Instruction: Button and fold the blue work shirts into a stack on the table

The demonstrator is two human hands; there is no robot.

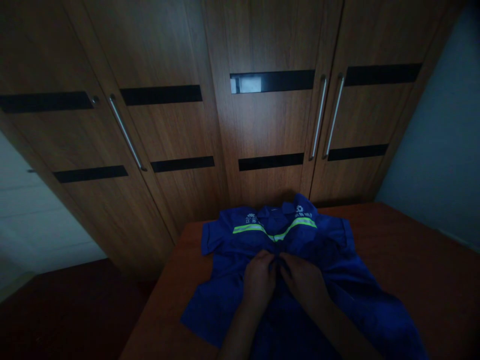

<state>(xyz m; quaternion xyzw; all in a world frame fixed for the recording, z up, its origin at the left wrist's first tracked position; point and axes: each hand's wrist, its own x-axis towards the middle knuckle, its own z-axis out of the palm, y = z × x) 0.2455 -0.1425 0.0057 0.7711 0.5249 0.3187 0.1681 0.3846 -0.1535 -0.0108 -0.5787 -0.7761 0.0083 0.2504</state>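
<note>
A dark blue short-sleeved work garment [225,305] lies spread on a reddish-brown table [168,285], its collar toward the wardrobe. Yellow-green and silver reflective strips and white lettering cross its chest. My left hand [258,280] pinches the cloth at the middle of the front, just below the strips. Close beside it, my right hand [305,280] also grips the cloth with its fingers closed. The fingertips nearly meet, and the fold between them is too dark to show any fastener.
A wooden wardrobe [262,120] with black bands and metal handles stands behind the table's far edge. A pale wall [435,150] is at the right. White drawers [33,215] and dark floor [75,310] show at the left.
</note>
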